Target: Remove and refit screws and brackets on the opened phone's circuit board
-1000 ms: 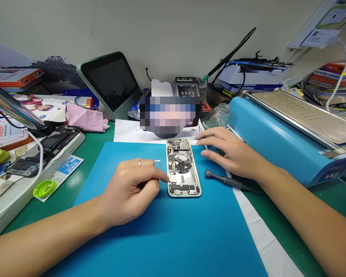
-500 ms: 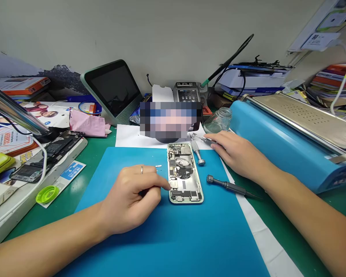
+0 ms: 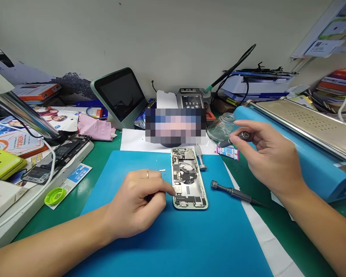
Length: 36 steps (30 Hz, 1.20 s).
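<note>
An opened smartphone (image 3: 189, 179) lies on the blue mat (image 3: 167, 246), its circuit boards and bare metal inside exposed. At its lower left edge, my left hand (image 3: 142, 204) rests the index fingertip against the frame; the other fingers are curled in, with nothing seen in them. Raised above the bench to the right, my right hand (image 3: 272, 157) pinches a dark-handled screwdriver (image 3: 244, 135) between thumb and fingers. Its shaft points left and down toward a small printed packet (image 3: 228, 152). A silver screwdriver (image 3: 200, 157) lies beside the phone, and a dark screwdriver (image 3: 233, 192) lies right of it.
A glass jar (image 3: 222, 129) stands behind my right hand, beside a large blue machine (image 3: 294, 154). A small silvery part (image 3: 162, 170) lies left of the phone. At the left are a tablet-like display (image 3: 119, 92), a green cap (image 3: 55, 196) and another opened phone (image 3: 43, 165).
My right hand has lifted the screwdriver off the bench and moved right, uncovering the small packet. My left hand keeps its fingertip at the phone's edge. The view has shifted slightly.
</note>
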Available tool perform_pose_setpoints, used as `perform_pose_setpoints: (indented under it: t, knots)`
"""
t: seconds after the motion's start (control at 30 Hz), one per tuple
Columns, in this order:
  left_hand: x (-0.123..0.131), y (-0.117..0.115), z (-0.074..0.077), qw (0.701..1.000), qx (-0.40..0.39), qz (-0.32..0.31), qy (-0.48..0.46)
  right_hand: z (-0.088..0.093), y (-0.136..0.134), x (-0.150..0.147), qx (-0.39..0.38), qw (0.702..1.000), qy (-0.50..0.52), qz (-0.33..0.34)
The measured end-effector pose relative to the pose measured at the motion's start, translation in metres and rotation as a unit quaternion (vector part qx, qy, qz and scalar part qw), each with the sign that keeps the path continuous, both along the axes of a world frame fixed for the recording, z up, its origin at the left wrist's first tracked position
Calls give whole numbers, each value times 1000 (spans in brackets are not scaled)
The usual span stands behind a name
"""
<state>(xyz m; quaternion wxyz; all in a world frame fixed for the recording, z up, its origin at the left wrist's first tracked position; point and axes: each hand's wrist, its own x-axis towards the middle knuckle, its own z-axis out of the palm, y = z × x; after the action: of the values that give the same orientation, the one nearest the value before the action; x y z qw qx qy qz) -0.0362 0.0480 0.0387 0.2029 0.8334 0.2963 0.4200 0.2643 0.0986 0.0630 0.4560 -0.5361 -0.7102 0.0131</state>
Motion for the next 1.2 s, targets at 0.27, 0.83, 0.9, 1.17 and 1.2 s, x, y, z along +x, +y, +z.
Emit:
perform_pose_setpoints:
  t: [0.27, 0.83, 0.9, 1.17, 1.2]
  knots:
    - [0, -2, 0, 1000, -1, -7, 9, -4, -6, -4, 25, 997, 50, 48]
    - [-1, -3, 4, 1000, -6, -12, 19, -7, -5, -10, -203, 948, 16, 242]
    - [0, -3, 4, 1000, -4, -11, 20, -8, -4, -9, -213, 945, 22, 248]
    - [1, -1, 2, 1000, 1, -12, 11, -8, -3, -8, -213, 928, 138, 272]
    - [1, -1, 2, 1000, 2, -13, 11, -7, -4, -9, -212, 927, 150, 272]
